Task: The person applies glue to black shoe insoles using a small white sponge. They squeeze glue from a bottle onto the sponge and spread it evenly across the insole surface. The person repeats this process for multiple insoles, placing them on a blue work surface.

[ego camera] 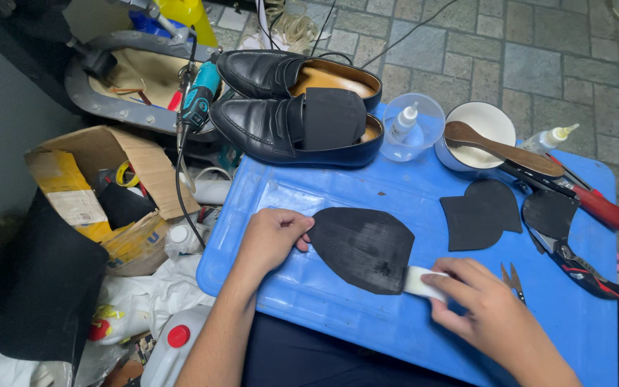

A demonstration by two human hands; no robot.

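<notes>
On the blue plastic lid (309, 287) across my lap, entries left to right:

1. My left hand (270, 240): fingers curled, tips pressing the pointed end of the black rubber sole piece (363, 247) flat. Risk: if this hold slackens, the piece may slide on the smooth lid.
2. Sole piece: lies flat at mid-lid, its surface streaked.
3. My right hand (485, 312): fingers closed around a small white applicator (424, 282), its tip touching the piece's lower right edge. Risk: a slip could carry it off the edge onto the lid or my fingers.
4. Surroundings: cardboard box (102, 193) far left; pair of black loafers (295, 107) at the back edge; clear dish with a small bottle (411, 125); white bowl (478, 132); two more cut black pieces (481, 213); small snips (511, 278) just beside my right hand, apt to catch it; red-handled cutters (585, 201) far right.
</notes>
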